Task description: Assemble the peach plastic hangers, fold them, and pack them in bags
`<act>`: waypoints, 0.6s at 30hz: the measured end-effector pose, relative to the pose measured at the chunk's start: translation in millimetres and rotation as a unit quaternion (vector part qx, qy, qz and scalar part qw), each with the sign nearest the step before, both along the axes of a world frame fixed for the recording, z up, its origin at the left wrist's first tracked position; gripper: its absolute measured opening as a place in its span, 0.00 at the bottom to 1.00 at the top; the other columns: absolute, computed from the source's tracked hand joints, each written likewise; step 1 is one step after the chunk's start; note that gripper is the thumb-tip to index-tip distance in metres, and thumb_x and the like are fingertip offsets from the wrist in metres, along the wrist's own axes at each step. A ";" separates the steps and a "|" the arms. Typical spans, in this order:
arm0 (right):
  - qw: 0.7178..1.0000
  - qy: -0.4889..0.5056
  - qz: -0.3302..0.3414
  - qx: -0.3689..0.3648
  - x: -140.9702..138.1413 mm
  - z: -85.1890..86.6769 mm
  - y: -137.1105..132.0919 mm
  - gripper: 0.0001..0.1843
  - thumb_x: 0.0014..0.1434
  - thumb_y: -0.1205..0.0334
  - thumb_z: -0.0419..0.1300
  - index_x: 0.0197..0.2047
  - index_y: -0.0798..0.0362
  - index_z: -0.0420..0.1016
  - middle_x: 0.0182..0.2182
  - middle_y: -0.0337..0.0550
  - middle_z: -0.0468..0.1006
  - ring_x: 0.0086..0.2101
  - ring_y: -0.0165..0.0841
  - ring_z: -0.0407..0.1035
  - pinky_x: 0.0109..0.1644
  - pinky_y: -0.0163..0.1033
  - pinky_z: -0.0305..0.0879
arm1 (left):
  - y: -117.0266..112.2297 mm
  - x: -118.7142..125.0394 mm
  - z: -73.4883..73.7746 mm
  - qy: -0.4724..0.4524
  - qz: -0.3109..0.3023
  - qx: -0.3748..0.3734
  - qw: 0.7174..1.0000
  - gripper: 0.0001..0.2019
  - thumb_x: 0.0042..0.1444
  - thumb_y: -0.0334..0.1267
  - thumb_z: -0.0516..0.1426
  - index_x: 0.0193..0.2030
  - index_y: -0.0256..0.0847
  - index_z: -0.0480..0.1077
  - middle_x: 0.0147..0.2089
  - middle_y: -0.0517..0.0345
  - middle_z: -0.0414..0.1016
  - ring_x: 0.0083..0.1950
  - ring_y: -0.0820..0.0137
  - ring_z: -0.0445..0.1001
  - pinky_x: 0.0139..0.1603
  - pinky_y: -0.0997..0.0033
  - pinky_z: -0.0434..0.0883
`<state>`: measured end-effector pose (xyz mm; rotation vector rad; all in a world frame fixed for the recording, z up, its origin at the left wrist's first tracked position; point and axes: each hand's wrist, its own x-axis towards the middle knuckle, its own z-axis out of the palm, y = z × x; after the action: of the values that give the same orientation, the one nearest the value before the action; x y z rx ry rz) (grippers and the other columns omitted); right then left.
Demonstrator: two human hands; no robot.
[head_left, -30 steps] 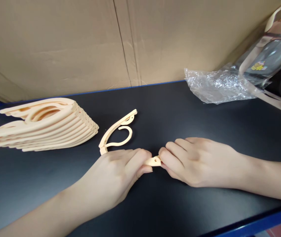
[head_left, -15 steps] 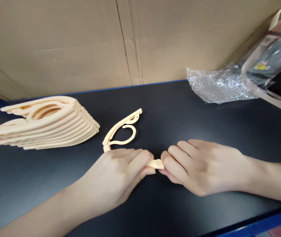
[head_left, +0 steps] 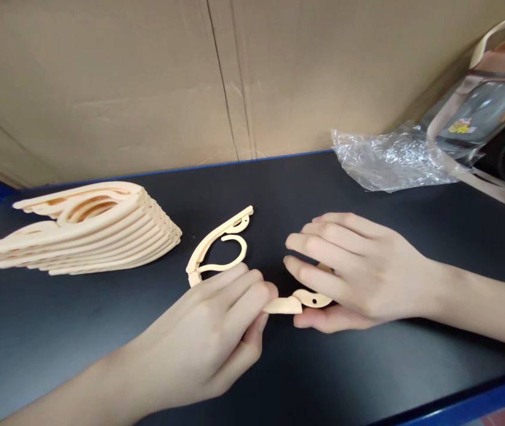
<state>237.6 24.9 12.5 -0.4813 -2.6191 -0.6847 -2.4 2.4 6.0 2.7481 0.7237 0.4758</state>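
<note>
L hand pinches peach hanger just above black worktop, near centre; R hand, half open, loosely cradles its other end on thumb. Hanger stack lies far left.

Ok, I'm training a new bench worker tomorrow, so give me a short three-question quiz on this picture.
1. Multiple choice: where does the stack of hangers lie?
A) to the right of both hands
B) to the left of both hands
C) on top of the bag
2. True or false: the left hand alone holds the cream hanger, and the right hand touches nothing.
3. Fill in: the crumpled clear plastic bag lies at the far ___ side of the table.

Key: 1 B. 2 false, because both hands hold it, one at each end. 3 right.
</note>
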 end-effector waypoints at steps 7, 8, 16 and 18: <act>0.998 0.056 -0.011 0.019 8.0 -3.2 2.8 0.33 0.61 0.33 0.49 0.31 0.54 0.77 0.21 0.42 0.72 0.24 0.34 0.61 0.32 0.46 0.56 | -2.1 -4.2 1.6 -0.013 -0.028 0.098 0.995 0.11 0.63 0.26 0.50 0.48 0.35 0.69 0.44 0.52 0.71 0.44 0.65 0.66 0.46 0.65 0.66; 0.998 0.059 -0.003 0.013 8.3 -4.2 2.7 0.32 0.60 0.33 0.50 0.32 0.55 0.77 0.22 0.42 0.73 0.24 0.34 0.61 0.32 0.46 0.57 | -2.4 -4.6 1.9 -0.016 -0.028 0.108 0.994 0.11 0.63 0.26 0.49 0.48 0.35 0.70 0.44 0.53 0.71 0.43 0.65 0.66 0.45 0.65 0.66; 0.986 0.078 0.089 -0.121 -2.4 -11.9 3.3 0.36 0.60 0.34 0.51 0.49 0.61 0.74 0.30 0.42 0.78 0.30 0.34 0.69 0.40 0.45 0.58 | -6.6 -0.7 8.2 0.003 -0.051 0.148 0.988 0.15 0.68 0.28 0.45 0.48 0.38 0.72 0.41 0.58 0.77 0.40 0.69 0.71 0.42 0.68 0.66; 0.978 0.088 0.115 -0.148 -5.6 -13.4 1.9 0.34 0.59 0.34 0.52 0.46 0.60 0.74 0.28 0.40 0.76 0.30 0.32 0.68 0.41 0.44 0.59 | -7.7 -0.1 8.5 -0.004 -0.069 0.147 0.987 0.16 0.69 0.30 0.44 0.48 0.38 0.73 0.40 0.58 0.78 0.40 0.70 0.71 0.42 0.70 0.67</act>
<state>232.0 26.9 -0.9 -0.2968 -2.5597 -0.1702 -2.4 -5.3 14.5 3.0415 0.4890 0.6067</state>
